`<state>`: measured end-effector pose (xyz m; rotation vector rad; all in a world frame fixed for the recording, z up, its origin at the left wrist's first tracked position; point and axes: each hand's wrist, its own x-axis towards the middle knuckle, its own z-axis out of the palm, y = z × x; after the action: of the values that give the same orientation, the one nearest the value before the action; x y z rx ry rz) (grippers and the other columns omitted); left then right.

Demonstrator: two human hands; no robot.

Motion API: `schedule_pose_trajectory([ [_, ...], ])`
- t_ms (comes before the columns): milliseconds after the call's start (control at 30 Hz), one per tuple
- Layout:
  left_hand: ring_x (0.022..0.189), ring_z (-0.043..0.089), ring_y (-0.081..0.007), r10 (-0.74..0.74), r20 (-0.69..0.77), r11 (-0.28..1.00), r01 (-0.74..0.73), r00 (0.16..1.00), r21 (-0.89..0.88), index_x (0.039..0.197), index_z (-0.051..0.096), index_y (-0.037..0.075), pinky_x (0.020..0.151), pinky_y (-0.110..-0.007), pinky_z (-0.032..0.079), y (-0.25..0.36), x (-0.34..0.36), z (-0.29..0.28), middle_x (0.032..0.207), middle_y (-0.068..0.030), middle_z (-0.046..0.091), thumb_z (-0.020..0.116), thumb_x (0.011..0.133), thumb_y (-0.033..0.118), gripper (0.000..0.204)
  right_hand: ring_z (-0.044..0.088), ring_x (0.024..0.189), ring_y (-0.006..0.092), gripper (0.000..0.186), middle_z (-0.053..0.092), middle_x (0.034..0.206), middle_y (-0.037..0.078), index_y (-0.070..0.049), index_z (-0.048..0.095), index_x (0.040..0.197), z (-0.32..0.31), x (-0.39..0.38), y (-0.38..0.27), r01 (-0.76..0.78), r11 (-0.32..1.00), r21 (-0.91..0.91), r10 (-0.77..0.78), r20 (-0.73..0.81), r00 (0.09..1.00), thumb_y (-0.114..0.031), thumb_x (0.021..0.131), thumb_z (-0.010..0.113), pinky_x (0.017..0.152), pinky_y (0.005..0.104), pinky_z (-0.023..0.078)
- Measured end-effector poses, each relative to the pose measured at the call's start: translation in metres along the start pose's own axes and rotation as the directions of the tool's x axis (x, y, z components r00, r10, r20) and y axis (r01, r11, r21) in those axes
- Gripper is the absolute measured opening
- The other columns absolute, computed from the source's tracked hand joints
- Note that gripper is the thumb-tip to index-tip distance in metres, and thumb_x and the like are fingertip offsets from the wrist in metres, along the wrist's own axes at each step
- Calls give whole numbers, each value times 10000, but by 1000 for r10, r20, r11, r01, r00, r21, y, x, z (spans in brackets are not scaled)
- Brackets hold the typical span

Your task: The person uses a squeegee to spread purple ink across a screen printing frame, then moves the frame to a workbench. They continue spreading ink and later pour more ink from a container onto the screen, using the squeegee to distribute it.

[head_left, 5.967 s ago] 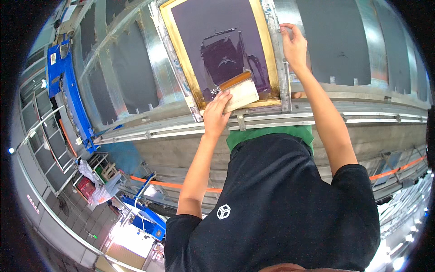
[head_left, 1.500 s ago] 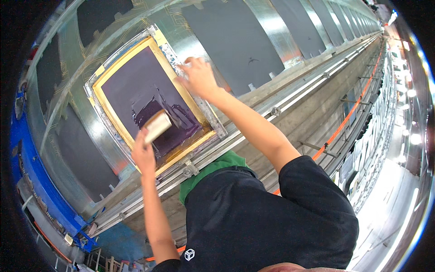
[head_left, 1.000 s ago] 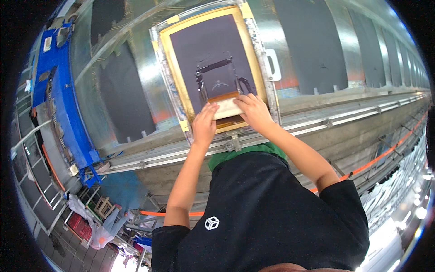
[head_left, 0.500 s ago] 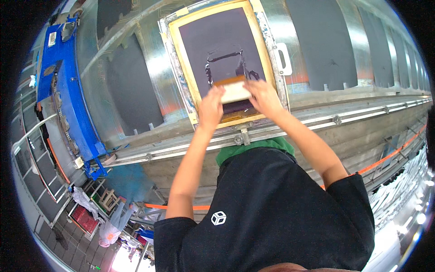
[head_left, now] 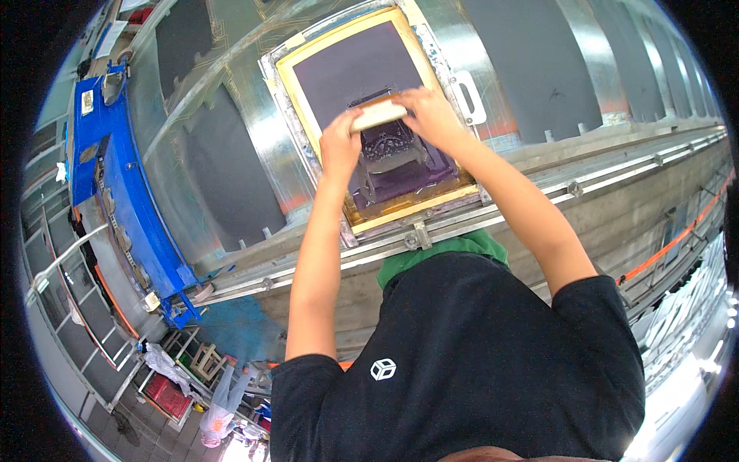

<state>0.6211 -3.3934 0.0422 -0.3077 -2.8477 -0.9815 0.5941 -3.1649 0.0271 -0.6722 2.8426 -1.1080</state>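
Cream-coloured, with a brown strip along its far side, a squeegee is held between the two hands: its left end is clasped by the left grip, its right end by the right grip. Probably the ends are taken so that pressure can be shared evenly across the width. Beneath and beyond the grips, purple mesh is bounded by a yellow-edged frame, whose near edge is roughly paralleled by the squeegee. Wet dark ink is spread nearer the body than either grip. The frame is laid flat on the metallic surface, close to a rail, seemingly for alignment. The left forearm is extended almost straight; the right forearm is angled inward, its elbow carried outward. Fingertips are partly blurred.
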Motion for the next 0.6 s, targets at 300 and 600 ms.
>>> schedule_pose_trajectory([
  [300, 1295, 576, -296, -59, 238, 995, 39, 969, 87, 1268, 633, 81, 1037, -416, 485, 55, -135, 8, 1326, -97, 649, 585, 699, -129, 609, 572, 1154, 295, 548, 633, 1276, 87, -62, 644, 1254, -18, -139, -38, -62, 997, 36, 58, 106, 993, -86, 721, 773, 977, 417, 478],
  [600, 1243, 607, -307, -289, 277, 945, 225, 917, 238, 1275, 668, 105, 1039, -393, 454, 87, -117, 4, 1307, -107, 666, 559, 682, -140, 651, 632, 922, 281, 226, 675, 963, 108, -79, 717, 1110, -182, -254, 151, -646, 762, 54, 607, -408, 682, -140, 893, 717, 854, 401, 491],
])
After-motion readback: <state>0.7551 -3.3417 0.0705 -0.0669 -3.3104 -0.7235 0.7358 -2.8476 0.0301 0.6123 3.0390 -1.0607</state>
